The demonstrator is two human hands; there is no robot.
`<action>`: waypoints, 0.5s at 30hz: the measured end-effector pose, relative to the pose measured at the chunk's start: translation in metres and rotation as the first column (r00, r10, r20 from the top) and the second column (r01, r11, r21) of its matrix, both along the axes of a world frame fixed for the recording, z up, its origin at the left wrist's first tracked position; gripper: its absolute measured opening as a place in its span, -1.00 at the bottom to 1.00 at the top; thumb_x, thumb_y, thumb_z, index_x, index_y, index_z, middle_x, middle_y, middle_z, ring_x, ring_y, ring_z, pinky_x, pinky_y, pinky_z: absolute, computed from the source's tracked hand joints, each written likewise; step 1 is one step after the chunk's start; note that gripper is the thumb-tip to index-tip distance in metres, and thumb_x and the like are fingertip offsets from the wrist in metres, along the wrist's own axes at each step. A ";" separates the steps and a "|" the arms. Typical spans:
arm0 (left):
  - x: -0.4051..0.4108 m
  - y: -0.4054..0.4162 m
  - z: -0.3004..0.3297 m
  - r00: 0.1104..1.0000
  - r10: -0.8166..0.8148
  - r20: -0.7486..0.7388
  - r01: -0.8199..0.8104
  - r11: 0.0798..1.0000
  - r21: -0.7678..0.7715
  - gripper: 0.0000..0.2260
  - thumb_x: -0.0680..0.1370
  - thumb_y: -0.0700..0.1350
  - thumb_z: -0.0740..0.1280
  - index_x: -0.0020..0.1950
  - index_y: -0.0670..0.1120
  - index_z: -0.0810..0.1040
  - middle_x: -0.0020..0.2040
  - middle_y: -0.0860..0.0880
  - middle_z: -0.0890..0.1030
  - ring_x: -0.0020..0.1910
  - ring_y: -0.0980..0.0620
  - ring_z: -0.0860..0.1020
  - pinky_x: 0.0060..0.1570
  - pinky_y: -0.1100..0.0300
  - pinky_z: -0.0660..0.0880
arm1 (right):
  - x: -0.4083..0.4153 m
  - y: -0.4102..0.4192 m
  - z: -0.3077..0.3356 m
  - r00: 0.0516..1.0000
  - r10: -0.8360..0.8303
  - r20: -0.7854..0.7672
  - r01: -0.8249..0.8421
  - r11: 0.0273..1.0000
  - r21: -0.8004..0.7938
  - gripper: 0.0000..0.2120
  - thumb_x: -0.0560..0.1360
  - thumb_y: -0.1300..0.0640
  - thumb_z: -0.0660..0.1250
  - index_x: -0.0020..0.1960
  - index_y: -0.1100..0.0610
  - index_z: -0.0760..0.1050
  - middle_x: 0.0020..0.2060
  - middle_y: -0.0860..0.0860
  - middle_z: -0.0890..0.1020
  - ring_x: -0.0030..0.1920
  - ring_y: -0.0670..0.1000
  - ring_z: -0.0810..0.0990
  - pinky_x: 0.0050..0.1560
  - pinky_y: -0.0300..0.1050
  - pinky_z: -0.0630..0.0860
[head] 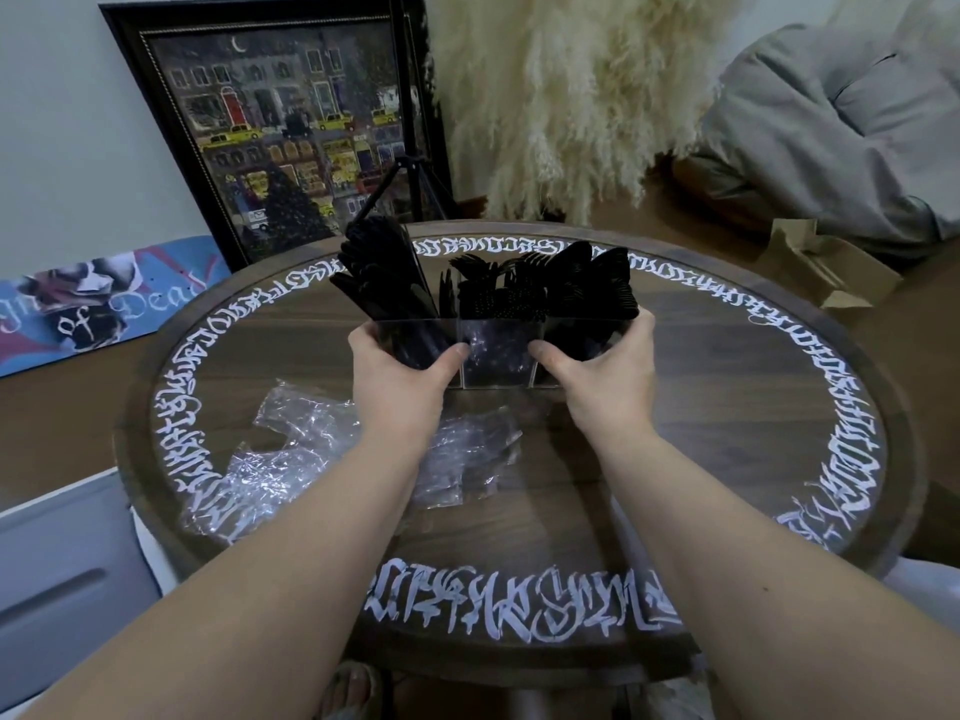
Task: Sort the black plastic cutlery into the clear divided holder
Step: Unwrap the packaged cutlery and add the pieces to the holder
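Dark wood is showing across the round desk [727,407], which is carrying a ring of white painted lettering near its rim. Both hands are gripping the clear divided holder [498,366] from the near side: the left hand [400,376] is wrapping around its left end with the thumb lying across the front wall, and the right hand [602,371] is curling around its right end the same way. That holder is sitting on the desk slightly beyond the centre, and black plastic cutlery [483,288] is standing upright in its compartments, with knives [384,272] leaning in the left one, forks [483,291] in the middle one and spoons [592,278] in the right one. Crumpled clear plastic wrapping [291,459] is lying on the desk nearer than the holder, partly under the left forearm. Beyond the holder, a framed street painting [291,122] is leaning against the wall, with a tripod [410,148] standing before it and pale pampas grass [571,80] spreading to the holder's far right. A skateboard deck [104,304] is lying off to the holder's left, and an open cardboard box [826,267] is resting on the floor to its right.
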State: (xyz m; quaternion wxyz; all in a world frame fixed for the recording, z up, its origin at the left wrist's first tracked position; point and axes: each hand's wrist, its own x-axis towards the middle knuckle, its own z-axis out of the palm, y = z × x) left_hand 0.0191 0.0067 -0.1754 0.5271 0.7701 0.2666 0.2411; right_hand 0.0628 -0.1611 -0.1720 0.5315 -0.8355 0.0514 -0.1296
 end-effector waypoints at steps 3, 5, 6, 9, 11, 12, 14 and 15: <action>0.003 0.001 -0.002 1.000 -0.002 -0.004 0.002 1.000 0.020 -0.38 0.32 0.05 0.57 0.19 0.02 0.26 0.12 0.05 0.54 0.07 0.06 0.53 -0.01 0.24 0.38 | 0.004 0.000 -0.002 1.000 0.004 0.002 -0.004 1.000 -0.001 -0.19 0.19 -0.13 0.59 0.30 0.01 0.25 0.20 -0.06 0.49 0.19 0.00 0.50 0.19 0.02 0.47; 0.005 0.002 -0.003 1.000 0.001 -0.008 -0.001 1.000 0.026 -0.37 0.31 0.05 0.57 0.21 0.00 0.27 0.12 0.05 0.54 0.07 0.06 0.53 0.00 0.23 0.38 | 0.007 0.000 -0.003 1.000 0.009 -0.004 -0.009 1.000 0.004 -0.19 0.21 -0.13 0.58 0.30 0.01 0.25 0.20 -0.05 0.49 0.20 0.00 0.50 0.20 0.04 0.47; 0.006 0.001 -0.003 1.000 0.003 -0.010 -0.003 1.000 0.027 -0.36 0.31 0.05 0.57 0.22 -0.02 0.27 0.12 0.04 0.54 0.07 0.05 0.53 0.00 0.23 0.39 | 0.008 -0.001 -0.003 1.000 0.012 -0.004 -0.012 1.000 0.007 -0.20 0.21 -0.12 0.58 0.31 0.01 0.25 0.21 -0.05 0.49 0.20 0.00 0.49 0.21 0.04 0.46; 0.008 0.002 -0.003 1.000 0.004 -0.013 -0.004 0.999 0.035 -0.35 0.31 0.06 0.57 0.24 -0.04 0.28 0.13 0.03 0.54 0.08 0.04 0.53 0.02 0.22 0.40 | 0.009 -0.002 -0.004 1.000 0.024 -0.003 -0.024 1.000 0.019 -0.20 0.22 -0.11 0.58 0.32 0.00 0.24 0.21 -0.06 0.50 0.22 -0.01 0.48 0.22 0.03 0.46; 0.007 0.004 -0.003 1.000 -0.008 -0.023 0.009 0.999 0.045 -0.34 0.32 0.06 0.57 0.26 -0.05 0.29 0.15 0.02 0.53 0.10 0.04 0.52 0.02 0.23 0.39 | 0.008 -0.003 -0.005 0.999 0.038 -0.016 -0.038 0.999 0.017 -0.17 0.22 -0.11 0.58 0.35 0.00 0.23 0.23 -0.07 0.50 0.24 -0.01 0.48 0.24 0.04 0.45; 0.006 0.005 -0.003 0.999 -0.018 -0.027 0.019 0.999 0.050 -0.32 0.32 0.06 0.56 0.29 -0.05 0.29 0.18 0.02 0.52 0.12 0.05 0.51 0.05 0.22 0.40 | 0.007 -0.004 -0.005 0.999 0.046 -0.024 -0.046 0.999 0.019 -0.14 0.22 -0.12 0.58 0.38 -0.01 0.21 0.26 -0.07 0.49 0.26 -0.01 0.47 0.26 0.04 0.44; 0.001 0.009 -0.004 0.999 -0.037 -0.039 0.040 0.997 0.071 -0.24 0.31 0.09 0.56 0.37 -0.06 0.26 0.26 0.02 0.48 0.22 0.04 0.48 0.19 0.14 0.43 | 0.004 -0.006 -0.005 0.997 0.053 -0.048 -0.052 0.998 0.022 -0.05 0.23 -0.13 0.57 0.45 -0.01 0.14 0.34 -0.06 0.44 0.32 0.00 0.43 0.32 0.03 0.40; -0.002 0.010 -0.003 0.998 -0.046 -0.051 0.050 0.995 0.086 -0.19 0.31 0.10 0.55 0.43 -0.06 0.23 0.32 0.02 0.45 0.28 0.03 0.45 0.27 0.09 0.42 | 0.001 -0.008 -0.004 0.996 0.055 -0.063 -0.054 0.998 0.012 -0.02 0.24 -0.13 0.57 0.49 0.02 0.11 0.38 -0.04 0.40 0.37 0.01 0.39 0.36 0.02 0.36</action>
